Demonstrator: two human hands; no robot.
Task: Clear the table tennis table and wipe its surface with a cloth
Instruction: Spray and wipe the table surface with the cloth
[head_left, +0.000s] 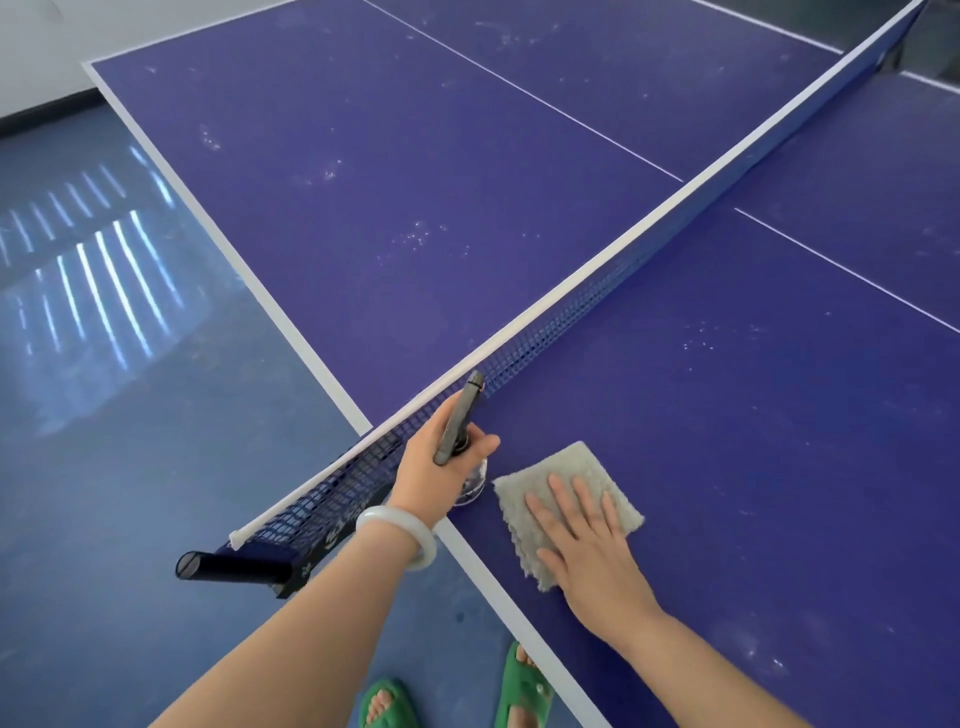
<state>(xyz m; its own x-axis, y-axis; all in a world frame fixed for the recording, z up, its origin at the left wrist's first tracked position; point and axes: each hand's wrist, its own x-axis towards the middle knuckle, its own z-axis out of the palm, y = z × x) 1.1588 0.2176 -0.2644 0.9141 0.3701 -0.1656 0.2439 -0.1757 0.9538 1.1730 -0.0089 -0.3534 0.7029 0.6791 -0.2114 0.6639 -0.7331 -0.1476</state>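
Cloth comes first: the square grey fluffy cloth (566, 467) lies flat on the purple-blue table tennis surface (779, 467), near its white side edge. The right hand (587, 540) presses on it with straight fingers. The left hand (436, 462) grips a clear spray bottle with a dark top (460, 415) beside the dark net (571, 312). Dusty spots lie ahead and to the right, so the cloth should probably slide that way.

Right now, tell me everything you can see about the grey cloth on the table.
The fluffy pale-grey cloth looks like terry or microfibre, folded into a rough square of several layers. It lies flat on the blue table tennis table, near its white-edged side. The right hand presses flat on it, fingers straight, covering its near corner.
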